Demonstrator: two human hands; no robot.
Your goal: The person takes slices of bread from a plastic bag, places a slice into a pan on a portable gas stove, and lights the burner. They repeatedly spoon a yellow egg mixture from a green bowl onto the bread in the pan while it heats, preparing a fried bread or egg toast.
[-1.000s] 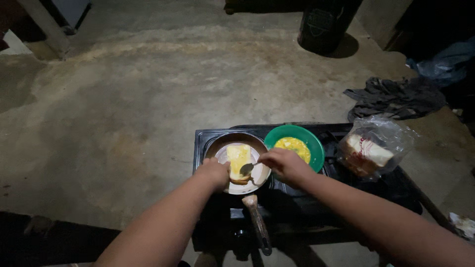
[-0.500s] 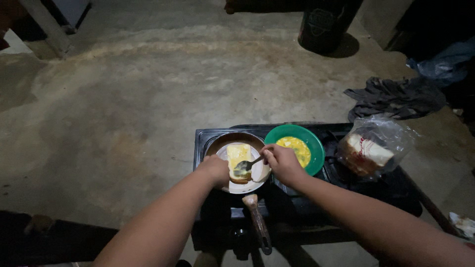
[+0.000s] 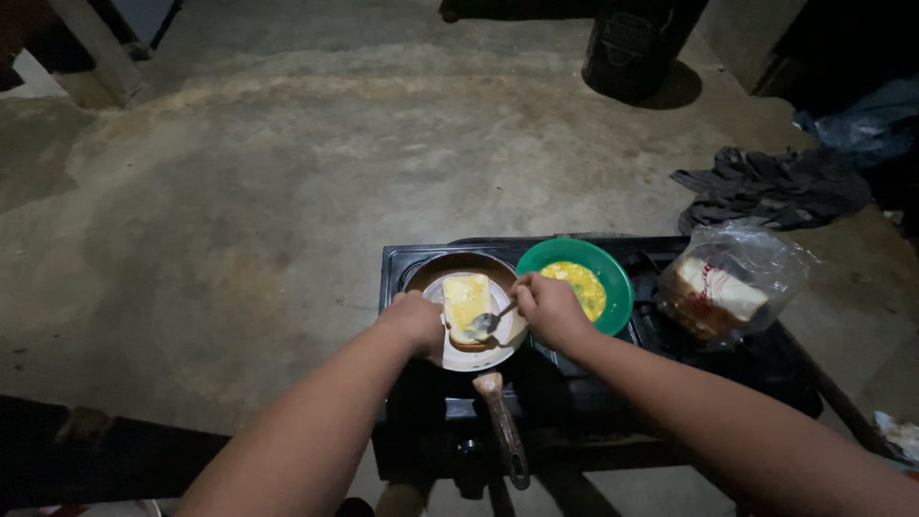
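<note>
A white plate [image 3: 479, 359] rests over a frying pan [image 3: 459, 266] on a black stove [image 3: 402, 263]. On the plate lies a slice of bread [image 3: 466, 299] coated in yellow egg. My left hand [image 3: 414, 321] grips the plate's left rim. My right hand [image 3: 546, 308] holds a metal spoon [image 3: 486, 322] whose bowl touches the bread's near right corner. A green bowl [image 3: 613, 278] of beaten egg stands just right of the pan, beside my right hand.
A clear plastic bag of sliced bread [image 3: 720, 289] sits on the stove's right side. The pan's wooden handle [image 3: 503, 426] points toward me. Bare concrete floor surrounds the stove, with a dark cloth [image 3: 775, 187] and a black bucket [image 3: 637, 43] farther back.
The spoon in my right hand has come over from the green bowl's side onto the bread. My left hand stays on the plate's rim.
</note>
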